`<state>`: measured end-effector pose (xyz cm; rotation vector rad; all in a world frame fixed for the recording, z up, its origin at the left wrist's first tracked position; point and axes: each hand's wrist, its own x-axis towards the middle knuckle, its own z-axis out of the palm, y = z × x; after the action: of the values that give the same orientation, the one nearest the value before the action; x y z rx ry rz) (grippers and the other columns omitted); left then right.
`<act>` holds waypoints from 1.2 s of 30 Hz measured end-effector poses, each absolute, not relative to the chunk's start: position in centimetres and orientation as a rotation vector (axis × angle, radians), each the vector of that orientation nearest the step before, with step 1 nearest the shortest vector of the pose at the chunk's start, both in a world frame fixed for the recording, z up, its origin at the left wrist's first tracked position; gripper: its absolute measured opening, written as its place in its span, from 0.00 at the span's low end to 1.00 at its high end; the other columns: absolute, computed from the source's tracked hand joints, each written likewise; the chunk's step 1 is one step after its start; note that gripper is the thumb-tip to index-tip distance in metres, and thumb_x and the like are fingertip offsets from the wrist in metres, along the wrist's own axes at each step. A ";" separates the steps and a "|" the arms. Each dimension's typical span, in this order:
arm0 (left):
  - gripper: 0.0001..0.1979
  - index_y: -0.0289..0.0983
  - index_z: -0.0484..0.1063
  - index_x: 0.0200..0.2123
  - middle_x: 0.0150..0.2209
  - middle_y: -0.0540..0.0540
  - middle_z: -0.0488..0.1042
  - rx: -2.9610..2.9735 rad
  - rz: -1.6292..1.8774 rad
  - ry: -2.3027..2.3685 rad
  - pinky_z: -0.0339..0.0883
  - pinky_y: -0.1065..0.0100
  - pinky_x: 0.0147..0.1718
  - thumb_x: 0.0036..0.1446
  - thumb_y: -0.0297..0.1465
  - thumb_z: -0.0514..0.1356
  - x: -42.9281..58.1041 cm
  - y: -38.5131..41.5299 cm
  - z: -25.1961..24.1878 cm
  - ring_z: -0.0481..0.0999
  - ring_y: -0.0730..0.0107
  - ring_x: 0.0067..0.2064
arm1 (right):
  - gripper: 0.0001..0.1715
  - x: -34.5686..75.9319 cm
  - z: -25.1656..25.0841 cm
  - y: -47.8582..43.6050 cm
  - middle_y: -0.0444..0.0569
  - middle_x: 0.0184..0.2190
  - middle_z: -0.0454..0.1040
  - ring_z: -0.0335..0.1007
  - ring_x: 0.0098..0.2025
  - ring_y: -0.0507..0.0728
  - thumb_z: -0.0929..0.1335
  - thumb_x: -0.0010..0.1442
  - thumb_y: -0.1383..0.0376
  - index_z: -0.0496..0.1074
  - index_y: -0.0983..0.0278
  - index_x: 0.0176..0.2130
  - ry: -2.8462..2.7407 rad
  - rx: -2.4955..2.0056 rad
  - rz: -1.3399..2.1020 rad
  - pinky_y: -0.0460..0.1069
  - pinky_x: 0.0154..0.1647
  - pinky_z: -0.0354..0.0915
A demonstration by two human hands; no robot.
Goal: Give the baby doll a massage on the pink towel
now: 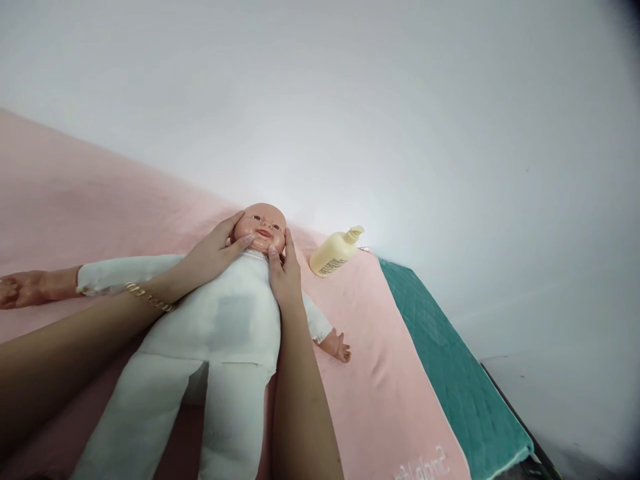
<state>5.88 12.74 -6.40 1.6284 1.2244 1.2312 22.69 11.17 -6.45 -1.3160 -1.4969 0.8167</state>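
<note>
A baby doll [240,293] with a white cloth body lies on its back, face up, its arms spread to the sides. My left hand [215,245] cups one side of the doll's head, thumb along the chin and fingers by the temple. On the opposite cheek rests my right hand [287,270], its thumb near the jaw and fingers beside the ear area. Between them the two hands hold the head. A gold bracelet [149,297] circles my left wrist.
A pale yellow pump bottle [333,255] stands to the right of the doll's head. Beneath lies a pink blanket [370,347], over a green quilted mat [445,347] whose edge shows at the right. A white wall [350,120] rises behind.
</note>
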 end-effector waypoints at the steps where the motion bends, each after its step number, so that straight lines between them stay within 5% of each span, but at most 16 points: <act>1: 0.39 0.37 0.53 0.71 0.70 0.42 0.56 1.630 1.229 1.226 0.54 0.53 0.67 0.64 0.50 0.54 5.9 12.7 -6.3 0.59 0.50 0.68 | 0.42 22.7 -6.4 11.2 0.48 0.70 0.57 0.57 0.69 0.61 0.63 0.65 0.47 0.51 0.57 0.71 -1.507 -1.318 0.808 0.60 0.69 0.57; 8: 0.40 0.31 0.51 0.71 0.70 0.40 0.54 1.660 1.202 1.297 0.46 0.55 0.69 0.66 0.52 0.47 5.9 12.6 -6.1 0.54 0.53 0.71 | 0.42 22.6 -6.3 11.1 0.48 0.70 0.57 0.55 0.70 0.60 0.61 0.66 0.45 0.51 0.59 0.71 -1.523 -1.352 0.776 0.59 0.70 0.55; 36: 0.40 0.31 0.50 0.71 0.71 0.40 0.54 1.620 1.173 1.300 0.48 0.54 0.69 0.65 0.52 0.48 5.9 12.4 -5.8 0.55 0.54 0.70 | 0.42 22.7 -6.5 11.1 0.47 0.70 0.57 0.58 0.69 0.62 0.62 0.65 0.42 0.52 0.55 0.71 -1.503 -1.342 0.802 0.60 0.67 0.60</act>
<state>5.86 12.43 -5.85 1.6196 1.3002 1.1726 22.69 11.09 -6.45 -1.3417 -1.5031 0.8017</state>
